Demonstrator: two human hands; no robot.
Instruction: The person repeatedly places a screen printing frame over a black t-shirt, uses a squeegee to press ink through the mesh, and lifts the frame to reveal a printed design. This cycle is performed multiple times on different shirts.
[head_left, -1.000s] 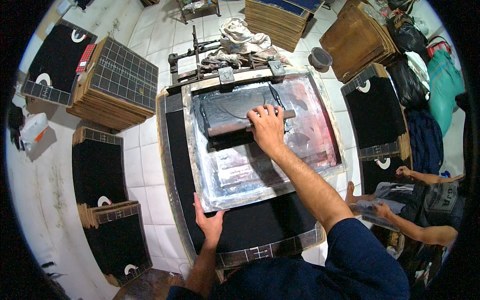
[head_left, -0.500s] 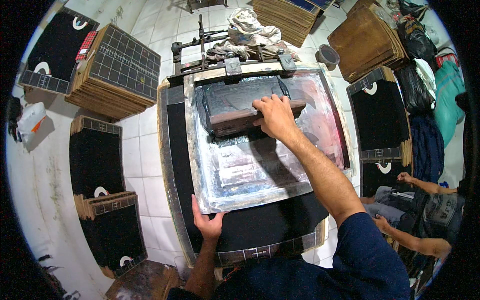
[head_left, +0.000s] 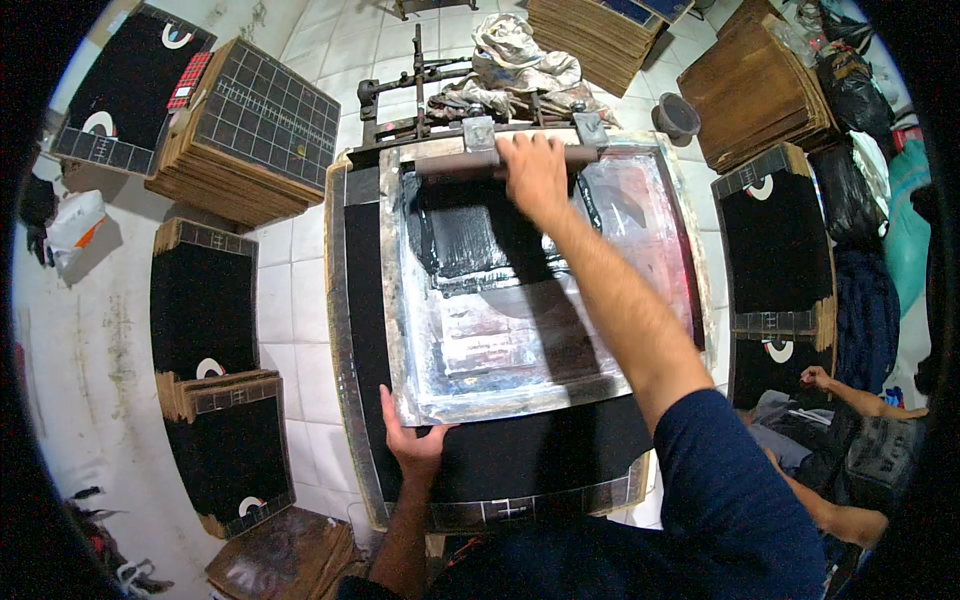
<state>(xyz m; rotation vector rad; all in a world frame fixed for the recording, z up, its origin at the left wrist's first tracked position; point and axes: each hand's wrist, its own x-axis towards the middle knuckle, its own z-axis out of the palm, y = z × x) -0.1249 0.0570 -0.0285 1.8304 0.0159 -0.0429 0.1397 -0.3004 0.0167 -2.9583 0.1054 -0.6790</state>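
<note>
A silk-screen printing frame [head_left: 520, 408] with a pale, stained rim lies over a black cloth [head_left: 560, 440] on a board. My right hand [head_left: 538, 178] is closed around a wooden-handled squeegee [head_left: 450, 165] at the frame's far end, near the hinge clamps. Black ink [head_left: 480, 240] spreads over the mesh on the near side of the squeegee. At the near left corner my left hand [head_left: 414, 446] grips the frame, thumb along the front edge and fingers along the side. The squeegee's blade is hidden and its outline is slightly blurred.
Boards with black cloth [head_left: 205, 300] stand at the left and right. A stack of gridded boards [head_left: 265, 120] is at the far left. Crumpled rags [head_left: 525, 60] lie behind the clamps, near a grey bucket [head_left: 676, 117]. Another person's arm [head_left: 870, 398] shows at the right.
My right hand has moved the squeegee away from me to the frame's far end, uncovering the inked mesh. My left hand stays at the corner. The view has shifted slightly.
</note>
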